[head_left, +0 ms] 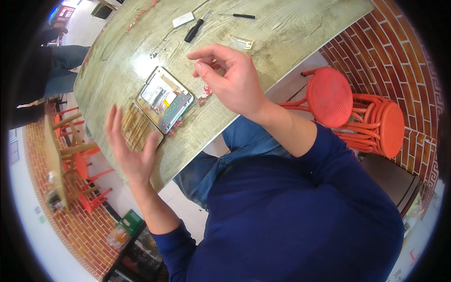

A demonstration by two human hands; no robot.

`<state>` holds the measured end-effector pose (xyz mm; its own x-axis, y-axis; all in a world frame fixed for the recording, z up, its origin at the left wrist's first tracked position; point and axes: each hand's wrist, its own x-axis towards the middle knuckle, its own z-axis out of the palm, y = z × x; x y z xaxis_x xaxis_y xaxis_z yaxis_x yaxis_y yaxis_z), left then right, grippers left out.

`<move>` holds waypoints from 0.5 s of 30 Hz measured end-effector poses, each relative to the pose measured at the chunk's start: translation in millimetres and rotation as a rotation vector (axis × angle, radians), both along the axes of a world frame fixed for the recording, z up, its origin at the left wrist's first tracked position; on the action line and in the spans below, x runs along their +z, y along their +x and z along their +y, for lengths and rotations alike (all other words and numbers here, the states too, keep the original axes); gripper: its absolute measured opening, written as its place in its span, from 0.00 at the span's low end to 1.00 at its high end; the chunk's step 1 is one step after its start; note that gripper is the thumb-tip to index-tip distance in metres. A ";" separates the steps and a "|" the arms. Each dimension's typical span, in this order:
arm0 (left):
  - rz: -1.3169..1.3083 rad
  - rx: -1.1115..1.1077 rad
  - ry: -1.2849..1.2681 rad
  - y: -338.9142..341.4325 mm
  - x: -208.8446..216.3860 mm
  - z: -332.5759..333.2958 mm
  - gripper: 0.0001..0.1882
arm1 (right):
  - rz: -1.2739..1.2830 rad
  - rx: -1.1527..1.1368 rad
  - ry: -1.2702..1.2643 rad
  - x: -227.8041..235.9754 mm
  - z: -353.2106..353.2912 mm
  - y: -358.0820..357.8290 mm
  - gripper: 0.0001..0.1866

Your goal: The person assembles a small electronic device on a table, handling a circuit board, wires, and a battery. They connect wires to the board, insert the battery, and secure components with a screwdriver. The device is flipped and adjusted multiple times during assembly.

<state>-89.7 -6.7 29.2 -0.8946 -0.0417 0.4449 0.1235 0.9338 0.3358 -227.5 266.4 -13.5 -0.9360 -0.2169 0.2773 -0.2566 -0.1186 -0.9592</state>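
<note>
An opened flat device (174,110) lies on the table, its casing showing a green-grey circuit board, thin wires and a small yellow part. Beside it, a gold-coloured slatted cover (135,126) lies partly hidden behind my left hand (129,148). That hand is held over the cover with fingers and thumb spread, and nothing is in its grasp. My right hand (230,77) hovers above the table to the right of the device. Its index finger reaches out with the thumb apart below it, the other fingers are curled, and I see nothing held.
Farther back on the table (277,28) lie a black-handled screwdriver (193,31), a thinner screwdriver (243,16), a small white box (183,19), a clear strip (241,42) and tiny screws (153,56). Red stools (330,96) stand at the right. A person (63,66) is at the far left.
</note>
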 end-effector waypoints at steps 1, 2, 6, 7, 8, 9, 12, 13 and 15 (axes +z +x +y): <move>-0.116 -0.047 0.003 -6.2 4.2 8.5 0.57 | 0.026 -0.001 0.008 0.2 -0.5 -0.6 0.12; -0.163 -0.074 -0.060 -14.5 7.4 15.8 0.61 | 0.016 -0.012 -0.006 0.2 -1.7 -1.0 0.11; -0.378 -0.117 -0.163 -47.2 17.3 31.3 0.71 | 0.006 -0.027 -0.044 -0.5 -5.2 -1.4 0.10; -0.425 -0.127 -0.163 -52.1 19.2 32.0 0.72 | 0.008 -0.021 -0.053 -0.9 -5.8 -1.0 0.10; -0.429 -0.133 -0.154 -55.7 20.8 31.6 0.70 | 0.013 -0.019 -0.045 -1.4 -6.1 -1.0 0.10; -0.435 -0.141 -0.145 -58.5 21.7 30.5 0.69 | 0.014 -0.013 -0.042 -2.0 -6.2 -1.1 0.10; -0.401 -0.171 -0.114 -61.2 19.9 26.8 0.65 | 0.045 -0.007 0.001 -3.1 -6.2 -2.1 0.10; -0.391 -0.175 -0.100 -61.1 18.9 25.3 0.64 | 0.027 0.000 0.031 -2.7 -6.3 -1.6 0.10; -0.357 -0.194 -0.104 -62.0 16.7 21.9 0.61 | 0.036 0.014 0.047 -1.0 -5.9 -0.8 0.10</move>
<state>-151.7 15.2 45.9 -0.9802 0.1719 0.0981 0.1936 0.9357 0.2948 -228.4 260.5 -14.5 -0.9223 -0.2439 0.2998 -0.2897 -0.0771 -0.9540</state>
